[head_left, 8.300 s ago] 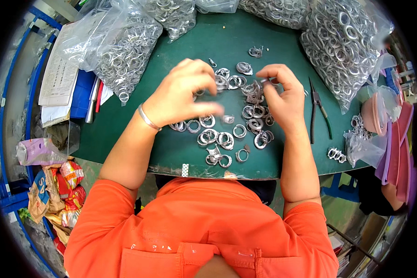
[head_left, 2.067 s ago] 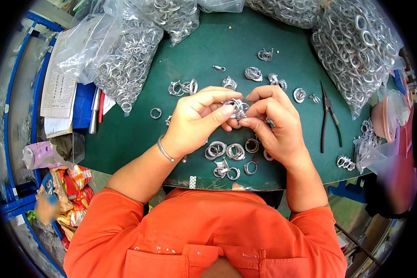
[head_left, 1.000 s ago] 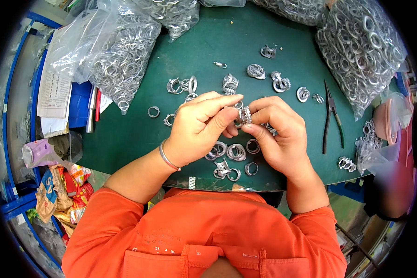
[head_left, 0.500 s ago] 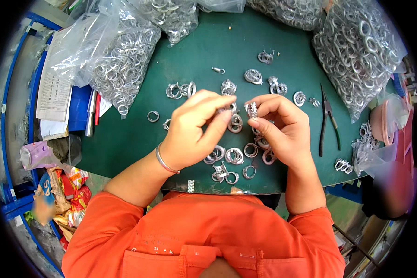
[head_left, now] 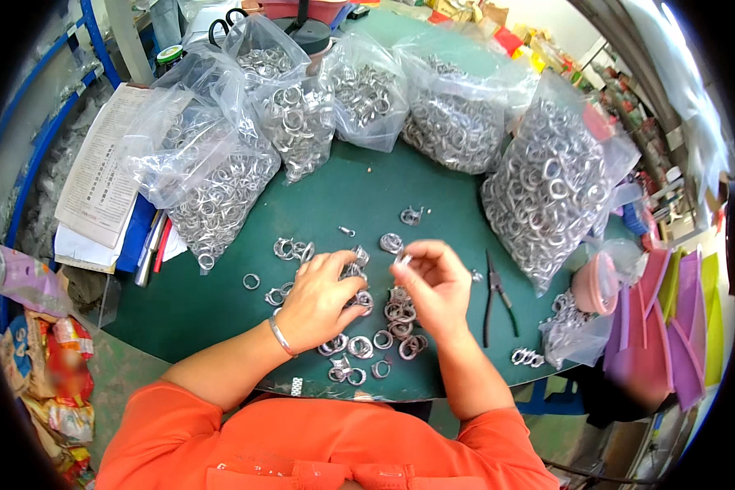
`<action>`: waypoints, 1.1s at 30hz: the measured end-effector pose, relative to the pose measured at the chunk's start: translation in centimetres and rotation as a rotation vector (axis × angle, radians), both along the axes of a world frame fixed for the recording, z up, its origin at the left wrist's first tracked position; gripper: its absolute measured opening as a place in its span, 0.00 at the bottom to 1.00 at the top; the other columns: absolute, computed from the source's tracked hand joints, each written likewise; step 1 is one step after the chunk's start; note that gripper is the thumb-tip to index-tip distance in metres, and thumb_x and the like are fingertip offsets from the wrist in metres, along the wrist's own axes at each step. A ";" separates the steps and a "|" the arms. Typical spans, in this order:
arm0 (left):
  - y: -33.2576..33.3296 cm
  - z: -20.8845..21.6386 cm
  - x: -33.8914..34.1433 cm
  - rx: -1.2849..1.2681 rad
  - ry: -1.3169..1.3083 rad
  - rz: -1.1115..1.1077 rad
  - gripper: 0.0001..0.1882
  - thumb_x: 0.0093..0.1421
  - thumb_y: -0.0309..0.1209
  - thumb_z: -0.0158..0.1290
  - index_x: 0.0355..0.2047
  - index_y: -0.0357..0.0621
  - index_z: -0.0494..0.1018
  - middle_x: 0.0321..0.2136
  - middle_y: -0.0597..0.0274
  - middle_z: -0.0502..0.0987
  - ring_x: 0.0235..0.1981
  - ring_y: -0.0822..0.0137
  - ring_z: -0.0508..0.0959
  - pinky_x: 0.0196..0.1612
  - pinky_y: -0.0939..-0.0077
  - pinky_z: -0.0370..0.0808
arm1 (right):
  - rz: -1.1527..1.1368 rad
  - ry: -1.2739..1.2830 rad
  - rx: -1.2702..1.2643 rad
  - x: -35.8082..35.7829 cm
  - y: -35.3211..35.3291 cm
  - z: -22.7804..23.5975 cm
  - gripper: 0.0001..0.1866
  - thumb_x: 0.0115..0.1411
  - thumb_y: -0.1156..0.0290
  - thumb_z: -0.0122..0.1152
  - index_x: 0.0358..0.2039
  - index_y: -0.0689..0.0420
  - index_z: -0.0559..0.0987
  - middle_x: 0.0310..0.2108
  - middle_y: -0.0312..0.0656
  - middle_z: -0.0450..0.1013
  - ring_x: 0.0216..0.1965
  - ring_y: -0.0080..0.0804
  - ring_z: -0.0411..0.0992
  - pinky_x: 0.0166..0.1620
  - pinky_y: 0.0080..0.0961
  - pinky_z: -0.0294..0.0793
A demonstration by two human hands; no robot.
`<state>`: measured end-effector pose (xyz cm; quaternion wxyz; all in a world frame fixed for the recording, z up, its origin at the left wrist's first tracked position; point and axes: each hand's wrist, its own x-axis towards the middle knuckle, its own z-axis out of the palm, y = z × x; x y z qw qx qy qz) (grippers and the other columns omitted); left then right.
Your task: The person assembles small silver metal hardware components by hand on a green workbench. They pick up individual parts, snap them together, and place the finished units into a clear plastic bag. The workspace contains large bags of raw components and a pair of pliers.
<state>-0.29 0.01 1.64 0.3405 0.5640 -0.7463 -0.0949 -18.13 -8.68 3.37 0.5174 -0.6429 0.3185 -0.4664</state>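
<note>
Ring (head_left: 403, 259) upright in right hand (head_left: 434, 286)

A green table (head_left: 220, 302) carries loose metal rings (head_left: 388, 339) under and just below the fingers, pliers (head_left: 496, 296) to their right, 5 clear bags of rings (head_left: 547, 192) beyond the fingertips, and papers (head_left: 98, 180) far left.

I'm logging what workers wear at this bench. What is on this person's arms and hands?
Both hands are bare, with no gloves. The left hand has a thin silver bangle at the wrist; the right hand shows nothing on its wrist. Short orange sleeves end near the elbows, leaving the forearms bare.
</note>
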 end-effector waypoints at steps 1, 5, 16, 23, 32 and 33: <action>0.1 -0.3 0.1 0.017 0.020 -0.006 0.18 0.47 0.31 0.65 0.38 0.43 0.76 0.48 0.52 0.69 0.44 0.54 0.72 0.49 0.60 0.67 | -0.048 0.046 -0.160 0.3 -1.2 0.8 0.12 0.51 0.81 0.68 0.36 0.61 0.76 0.32 0.34 0.72 0.30 0.17 0.70 0.34 0.15 0.71; 0.1 -0.8 0.5 0.043 0.069 -0.022 0.14 0.47 0.31 0.64 0.35 0.43 0.75 0.48 0.52 0.69 0.44 0.54 0.72 0.48 0.61 0.67 | -0.377 0.079 -0.791 2.2 -10.9 9.1 0.10 0.51 0.79 0.68 0.33 0.61 0.76 0.27 0.35 0.69 0.27 0.20 0.65 0.31 0.18 0.67; 0.4 -1.4 0.6 0.018 0.132 -0.050 0.10 0.44 0.27 0.61 0.24 0.41 0.70 0.42 0.54 0.71 0.40 0.55 0.73 0.43 0.62 0.67 | 0.218 0.951 -0.932 3.5 -9.7 5.3 0.11 0.49 0.77 0.61 0.36 0.58 0.78 0.41 0.46 0.73 0.45 0.49 0.71 0.46 0.38 0.73; 0.1 -1.6 0.6 0.009 0.179 -0.063 0.10 0.45 0.27 0.60 0.27 0.42 0.72 0.39 0.57 0.72 0.39 0.56 0.73 0.42 0.63 0.67 | 0.125 0.942 -0.473 -0.9 -9.0 -0.3 0.11 0.47 0.86 0.58 0.32 0.61 0.80 0.35 0.48 0.75 0.35 0.45 0.74 0.39 0.33 0.75; 0.0 -0.1 0.1 0.203 0.994 -0.052 0.22 0.55 0.24 0.61 0.50 0.36 0.68 0.43 0.55 0.75 0.44 0.68 0.78 0.48 0.74 0.76 | 0.284 0.099 -0.029 1.8 -1.1 2.0 0.07 0.56 0.91 0.55 0.34 0.67 0.76 0.40 0.44 0.73 0.37 0.27 0.74 0.40 0.21 0.77; -0.2 -0.3 0.0 0.228 1.129 -0.087 0.21 0.56 0.24 0.61 0.48 0.36 0.68 0.41 0.55 0.76 0.42 0.69 0.79 0.45 0.77 0.77 | 0.280 0.086 -0.081 2.0 -0.5 1.8 0.07 0.56 0.91 0.54 0.34 0.67 0.76 0.40 0.45 0.73 0.38 0.28 0.74 0.41 0.22 0.77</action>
